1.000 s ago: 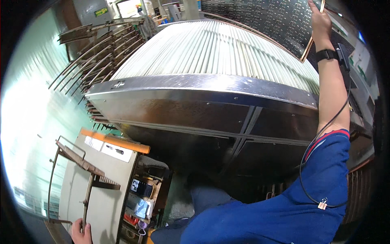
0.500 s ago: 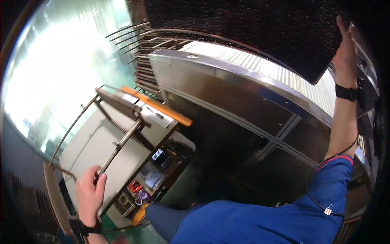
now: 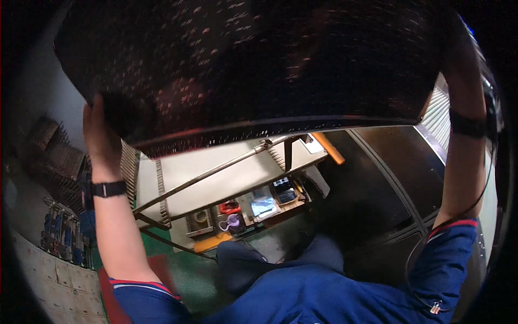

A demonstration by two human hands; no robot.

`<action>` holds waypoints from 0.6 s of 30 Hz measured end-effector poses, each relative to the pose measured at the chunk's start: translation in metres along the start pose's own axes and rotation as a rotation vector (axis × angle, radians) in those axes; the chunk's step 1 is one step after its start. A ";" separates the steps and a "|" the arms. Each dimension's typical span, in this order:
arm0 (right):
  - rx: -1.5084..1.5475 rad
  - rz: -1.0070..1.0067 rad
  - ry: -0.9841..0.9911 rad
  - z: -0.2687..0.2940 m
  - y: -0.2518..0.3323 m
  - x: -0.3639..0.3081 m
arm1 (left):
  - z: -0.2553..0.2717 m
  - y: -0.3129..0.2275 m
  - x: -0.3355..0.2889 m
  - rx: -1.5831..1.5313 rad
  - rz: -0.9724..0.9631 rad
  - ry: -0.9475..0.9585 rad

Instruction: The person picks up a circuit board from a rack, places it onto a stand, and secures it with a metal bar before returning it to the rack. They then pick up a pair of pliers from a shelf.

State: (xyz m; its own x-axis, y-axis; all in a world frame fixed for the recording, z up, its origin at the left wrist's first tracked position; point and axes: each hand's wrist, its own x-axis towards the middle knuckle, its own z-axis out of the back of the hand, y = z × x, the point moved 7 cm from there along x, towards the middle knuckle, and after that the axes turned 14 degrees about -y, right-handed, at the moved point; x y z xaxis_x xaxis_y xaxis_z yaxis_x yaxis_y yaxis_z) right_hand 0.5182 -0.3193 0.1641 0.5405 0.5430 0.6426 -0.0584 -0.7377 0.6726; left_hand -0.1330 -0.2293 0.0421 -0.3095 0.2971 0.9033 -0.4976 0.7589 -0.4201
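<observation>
A dark panel (image 3: pixel 270 70) is held aloft between two hands above the pale worktop (image 3: pixel 186 168), whose far edge is hidden behind it. The metal bar frame (image 3: pixel 216 169), gripped by the left hand (image 3: pixel 102 137) a second ago, has been let go, and the panel's left edge is now grasped instead. At the opposite edge, the panel is held by the right hand (image 3: pixel 461 81), though its fingers are lost in shadow. The panel, earlier seen over the white ribbed surface (image 3: pixel 438 108), has been swung across toward the worktop's side. With both grips closed on it, the load is judged to be shared and better steadied, while the frame, reaching past the worktop's near left corner, is left unheld.
</observation>
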 end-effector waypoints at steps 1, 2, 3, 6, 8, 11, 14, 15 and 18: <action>0.001 0.007 -0.028 -0.019 -0.001 -0.020 | -0.013 0.021 -0.009 -0.543 0.472 -0.061; 0.151 0.074 0.211 -0.101 -0.022 -0.057 | 0.005 0.028 -0.017 -0.483 0.466 -0.061; 0.276 0.185 0.437 -0.157 -0.015 -0.092 | 0.024 0.040 -0.022 -0.463 0.480 -0.110; 0.251 0.148 0.494 -0.176 -0.006 -0.100 | 0.049 0.037 -0.021 -0.434 0.482 -0.188; 0.351 0.212 0.618 -0.188 -0.003 -0.090 | 0.057 0.031 -0.017 -0.411 0.478 -0.225; 0.263 0.301 0.546 -0.186 -0.001 -0.080 | 0.062 0.023 -0.013 -0.294 0.488 -0.413; 0.178 0.371 0.394 -0.191 -0.008 -0.075 | 0.068 0.017 -0.015 -0.282 0.503 -0.388; 0.128 0.304 0.399 -0.194 -0.012 -0.069 | 0.067 0.020 -0.016 -0.301 0.525 -0.369; 0.093 0.237 0.383 -0.201 -0.021 -0.063 | 0.080 0.025 -0.013 -0.294 0.510 -0.373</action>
State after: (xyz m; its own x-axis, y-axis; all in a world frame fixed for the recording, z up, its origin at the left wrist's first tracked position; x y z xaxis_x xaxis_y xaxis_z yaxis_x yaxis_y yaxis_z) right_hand 0.3164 -0.2574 0.1837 0.1709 0.4514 0.8758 -0.0583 -0.8827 0.4664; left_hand -0.2061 -0.2605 0.0132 -0.7298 0.4796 0.4872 0.0077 0.7184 -0.6955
